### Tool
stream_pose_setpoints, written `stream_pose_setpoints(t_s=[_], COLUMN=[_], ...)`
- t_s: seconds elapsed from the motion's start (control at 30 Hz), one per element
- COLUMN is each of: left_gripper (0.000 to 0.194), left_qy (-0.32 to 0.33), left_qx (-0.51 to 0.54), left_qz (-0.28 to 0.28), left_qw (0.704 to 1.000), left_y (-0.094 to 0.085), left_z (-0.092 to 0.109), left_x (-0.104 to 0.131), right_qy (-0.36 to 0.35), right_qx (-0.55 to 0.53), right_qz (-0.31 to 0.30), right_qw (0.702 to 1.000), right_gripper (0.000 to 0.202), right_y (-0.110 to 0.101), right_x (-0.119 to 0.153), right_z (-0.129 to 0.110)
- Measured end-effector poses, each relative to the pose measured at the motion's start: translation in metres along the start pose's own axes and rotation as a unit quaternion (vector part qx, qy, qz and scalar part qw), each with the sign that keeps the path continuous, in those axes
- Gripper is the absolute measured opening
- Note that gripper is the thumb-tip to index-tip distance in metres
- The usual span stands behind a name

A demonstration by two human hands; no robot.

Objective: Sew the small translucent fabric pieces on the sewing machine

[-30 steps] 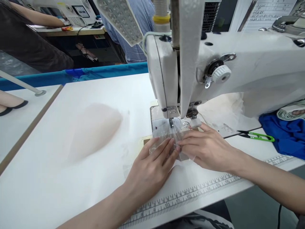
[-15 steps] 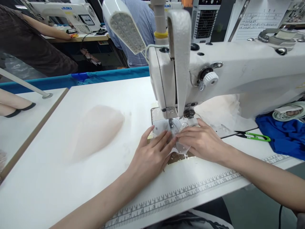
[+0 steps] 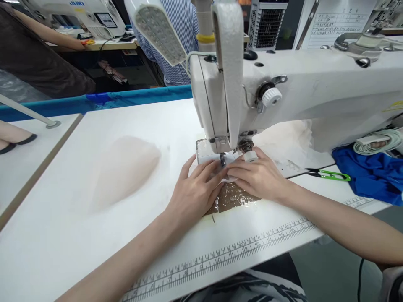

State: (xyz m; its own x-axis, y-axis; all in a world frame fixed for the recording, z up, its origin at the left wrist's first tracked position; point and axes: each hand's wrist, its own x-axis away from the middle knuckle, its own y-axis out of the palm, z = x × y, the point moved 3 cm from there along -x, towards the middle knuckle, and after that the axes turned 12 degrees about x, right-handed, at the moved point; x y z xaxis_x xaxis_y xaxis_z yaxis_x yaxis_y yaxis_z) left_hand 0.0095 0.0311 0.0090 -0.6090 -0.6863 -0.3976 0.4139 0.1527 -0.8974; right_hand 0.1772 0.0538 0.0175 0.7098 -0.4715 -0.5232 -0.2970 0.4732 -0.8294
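Observation:
A small piece of sheer white fabric (image 3: pixel 206 158) lies under the presser foot (image 3: pixel 222 159) of the white sewing machine (image 3: pixel 289 79). My left hand (image 3: pixel 193 188) rests on it from the left, palm down, with the fingers apart and their tips pressing the cloth. From the right, my right hand (image 3: pixel 260 174) has its fingers together at the fabric edge, close to the left fingertips; the thumb is mostly hidden. Both hands cover much of the cloth. Below them a brown, plastic-covered plate (image 3: pixel 239 197) shows.
A pale sheer fabric piece (image 3: pixel 127 170) lies on the white table (image 3: pixel 151 239) at left. Green-handled thread snips (image 3: pixel 330 175) and blue cloth (image 3: pixel 371 174) are at right. A lamp (image 3: pixel 160 33) hangs near the machine head. Two people (image 3: pixel 44 63) are beyond the blue-edged table.
Both hands have moved slightly away from me toward the needle with the fabric, exposing more of the brown plate. The whole view has shifted a little.

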Motion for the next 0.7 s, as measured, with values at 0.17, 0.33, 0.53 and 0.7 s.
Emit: stream_pose_setpoints(t_s=[0.17,0.33,0.53,0.7], left_gripper=[0.032,0.031,0.031,0.034], left_qy=[-0.014,0.019,0.055,0.041], left_qx=[0.093,0.111,-0.002,0.022], left_qz=[-0.036,-0.074,-0.04,-0.031], left_qw=[0.995,0.991,0.998,0.998], left_y=[-0.005,-0.01,-0.013,-0.011], left_z=[-0.01,-0.013,0.006,0.008], left_x=[-0.004,-0.003,0.01,0.014], right_qy=[0.055,0.089,0.007,0.023], right_qx=[-0.066,-0.119,-0.034,-0.049], right_qz=[0.022,-0.016,0.009,0.021], right_qw=[0.996,0.989,0.999,0.998], right_gripper=[0.018,0.013,0.02,0.019], right_y=[-0.002,-0.002,-0.008,-0.009], right_x=[0.004,0.006,0.01,0.009], right_z=[0.002,0.002,-0.011,-0.008])
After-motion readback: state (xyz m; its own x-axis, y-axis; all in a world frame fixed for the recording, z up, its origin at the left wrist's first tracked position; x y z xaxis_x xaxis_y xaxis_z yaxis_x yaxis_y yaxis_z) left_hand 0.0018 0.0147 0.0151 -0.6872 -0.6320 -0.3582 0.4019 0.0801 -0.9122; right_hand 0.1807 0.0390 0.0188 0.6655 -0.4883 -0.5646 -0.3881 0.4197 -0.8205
